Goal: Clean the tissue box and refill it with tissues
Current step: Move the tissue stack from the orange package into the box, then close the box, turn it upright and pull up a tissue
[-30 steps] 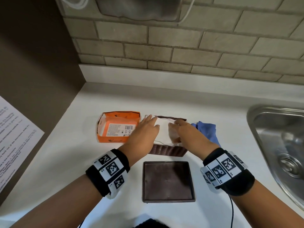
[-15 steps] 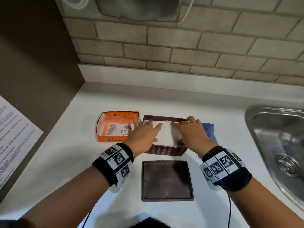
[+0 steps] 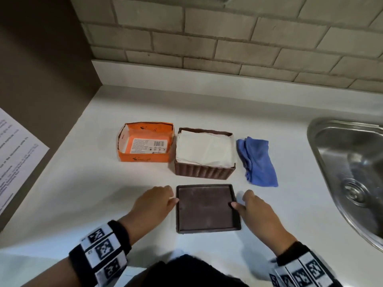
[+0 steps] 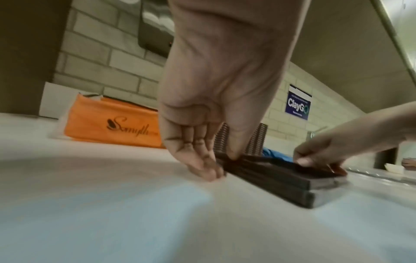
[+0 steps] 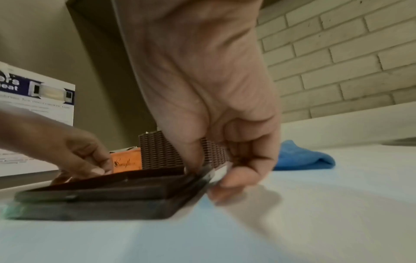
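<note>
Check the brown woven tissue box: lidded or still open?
Open. The tissue box shows white tissues inside; its lid lies on the counter, between both hands.

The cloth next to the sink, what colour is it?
Blue; the cloth shows best in the head view.

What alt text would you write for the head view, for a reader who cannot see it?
Left hand and right hand grip opposite edges of a flat brown lid on a white counter. Behind: brown box filled with tissues, orange packet, blue cloth.
</note>
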Available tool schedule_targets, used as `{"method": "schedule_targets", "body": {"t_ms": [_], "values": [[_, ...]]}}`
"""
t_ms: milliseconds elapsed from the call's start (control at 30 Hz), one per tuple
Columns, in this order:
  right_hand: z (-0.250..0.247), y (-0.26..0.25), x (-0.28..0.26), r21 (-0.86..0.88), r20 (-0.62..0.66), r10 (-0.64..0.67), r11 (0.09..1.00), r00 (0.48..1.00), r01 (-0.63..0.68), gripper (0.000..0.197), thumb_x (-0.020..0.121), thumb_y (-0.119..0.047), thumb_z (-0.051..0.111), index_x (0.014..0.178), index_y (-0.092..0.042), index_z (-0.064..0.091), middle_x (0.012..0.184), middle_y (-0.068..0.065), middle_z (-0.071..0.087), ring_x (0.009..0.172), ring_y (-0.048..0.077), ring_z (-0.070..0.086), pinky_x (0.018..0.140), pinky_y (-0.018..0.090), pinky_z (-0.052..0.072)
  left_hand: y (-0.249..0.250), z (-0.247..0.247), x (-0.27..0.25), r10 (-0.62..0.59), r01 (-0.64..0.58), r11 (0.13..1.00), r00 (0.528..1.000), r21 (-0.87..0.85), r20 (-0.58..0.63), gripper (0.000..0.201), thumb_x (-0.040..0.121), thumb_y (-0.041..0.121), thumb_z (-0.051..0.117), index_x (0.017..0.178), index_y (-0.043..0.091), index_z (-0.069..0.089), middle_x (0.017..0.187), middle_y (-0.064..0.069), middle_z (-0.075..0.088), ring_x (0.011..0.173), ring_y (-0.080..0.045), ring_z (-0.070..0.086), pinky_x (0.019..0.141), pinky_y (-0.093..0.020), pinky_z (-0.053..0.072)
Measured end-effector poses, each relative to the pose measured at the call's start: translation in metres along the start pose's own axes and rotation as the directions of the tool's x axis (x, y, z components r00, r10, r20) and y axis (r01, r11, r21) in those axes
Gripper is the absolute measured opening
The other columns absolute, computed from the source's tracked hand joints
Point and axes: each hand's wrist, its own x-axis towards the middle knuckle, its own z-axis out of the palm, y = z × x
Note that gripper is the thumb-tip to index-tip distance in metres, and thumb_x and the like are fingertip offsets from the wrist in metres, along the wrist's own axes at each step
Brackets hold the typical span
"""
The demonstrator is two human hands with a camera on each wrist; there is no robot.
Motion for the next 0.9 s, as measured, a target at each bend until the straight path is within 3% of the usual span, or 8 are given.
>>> {"method": "schedule_targets", "body": {"t_ms": [167, 400, 467, 633, 700, 767, 833, 900], "values": [[0.0, 0.001, -0.005, 0.046, 0.158, -0.02, 0.999, 0.987, 0.013, 0.025, 0.086, -0.03, 0.061, 0.075, -0.017, 0.042, 0.082, 0.001, 0.055, 0.078, 0.021, 0.052, 0.062, 0.03, 0.033, 0.013, 0.004, -0.01, 0.018, -0.011, 0.996, 0.997, -0.087, 0.073, 0.024, 0.099, 0.033, 0.046, 0.096, 0.01, 0.055, 0.097, -0.009, 0.069, 0.09, -0.026, 0.063, 0.065, -0.029, 0.034], [-0.063, 0.005, -0.051, 0.658, 0.213, -0.178, 0.753, 0.961, -0.006, 0.024, 0.082, 0.001, 0.068, 0.086, -0.004, 0.045, 0.067, 0.013, 0.059, 0.051, 0.018, 0.059, 0.05, 0.024, 0.049, 0.011, -0.043, -0.046, 0.084, -0.041, 0.862, 0.994, -0.505, 0.064, 0.029, 0.085, 0.031, 0.07, 0.103, 0.027, 0.048, 0.07, 0.006, 0.07, 0.066, -0.005, 0.065, 0.068, -0.026, 0.056], [-0.085, 0.003, -0.059, 0.778, 0.148, -0.253, 0.627, 0.956, 0.045, 0.036, 0.078, -0.001, 0.072, 0.101, -0.012, 0.046, 0.074, 0.013, 0.059, 0.055, 0.023, 0.063, 0.053, 0.024, 0.052, 0.014, -0.062, -0.053, 0.102, -0.096, 0.845, 0.995, -0.525, -0.019, 0.027, 0.084, 0.032, 0.071, 0.107, 0.03, 0.055, 0.073, 0.007, 0.072, 0.066, -0.004, 0.067, 0.062, -0.019, 0.055], [-0.12, -0.013, -0.051, 0.88, -0.249, -0.279, 0.335, 0.928, 0.337, 0.048, 0.075, -0.061, 0.062, 0.109, -0.027, 0.067, 0.111, 0.003, 0.072, 0.101, 0.027, 0.07, 0.089, 0.031, 0.055, 0.025, -0.108, -0.039, 0.064, -0.337, 0.721, 0.902, -0.605, -0.427, 0.026, 0.076, 0.008, 0.078, 0.082, 0.029, 0.065, 0.073, 0.016, 0.069, 0.064, 0.003, 0.064, 0.062, -0.008, 0.046], [-0.123, -0.026, -0.034, 0.879, -0.349, -0.185, 0.276, 0.919, 0.389, 0.038, 0.085, -0.049, 0.053, 0.101, -0.02, 0.072, 0.116, 0.003, 0.071, 0.111, 0.022, 0.065, 0.098, 0.034, 0.051, 0.03, -0.117, -0.02, 0.084, -0.442, 0.708, 0.826, -0.55, -0.557, 0.03, 0.073, -0.009, 0.073, 0.086, 0.018, 0.069, 0.083, 0.015, 0.071, 0.078, 0.004, 0.065, 0.07, -0.009, 0.05], [-0.121, -0.038, -0.014, 0.885, -0.387, -0.097, 0.239, 0.917, 0.399, 0.022, 0.089, -0.031, 0.056, 0.096, -0.017, 0.072, 0.105, 0.005, 0.07, 0.099, 0.022, 0.065, 0.08, 0.033, 0.056, 0.028, -0.114, 0.007, 0.109, -0.49, 0.744, 0.76, -0.454, -0.641, 0.033, 0.072, -0.014, 0.069, 0.093, 0.01, 0.07, 0.099, 0.004, 0.072, 0.091, -0.001, 0.065, 0.082, -0.011, 0.051], [-0.113, -0.043, 0.007, 0.889, -0.366, -0.033, 0.285, 0.93, 0.36, 0.018, 0.093, -0.015, 0.057, 0.108, -0.012, 0.067, 0.097, 0.01, 0.063, 0.076, 0.015, 0.063, 0.06, 0.022, 0.05, 0.023, -0.106, 0.035, 0.125, -0.483, 0.776, 0.748, -0.406, -0.652, 0.039, 0.07, -0.019, 0.064, 0.098, 0.008, 0.069, 0.112, -0.003, 0.069, 0.102, -0.008, 0.063, 0.087, -0.006, 0.046], [-0.1, -0.041, 0.029, 0.86, -0.36, 0.007, 0.39, 0.933, 0.329, 0.031, 0.091, -0.01, 0.059, 0.122, -0.011, 0.06, 0.108, 0.005, 0.066, 0.081, 0.001, 0.066, 0.067, 0.012, 0.054, 0.019, -0.096, 0.055, 0.158, -0.478, 0.791, 0.764, -0.383, -0.626, 0.045, 0.071, -0.023, 0.06, 0.102, 0.009, 0.069, 0.117, -0.002, 0.065, 0.109, -0.017, 0.063, 0.093, -0.015, 0.048]]}}
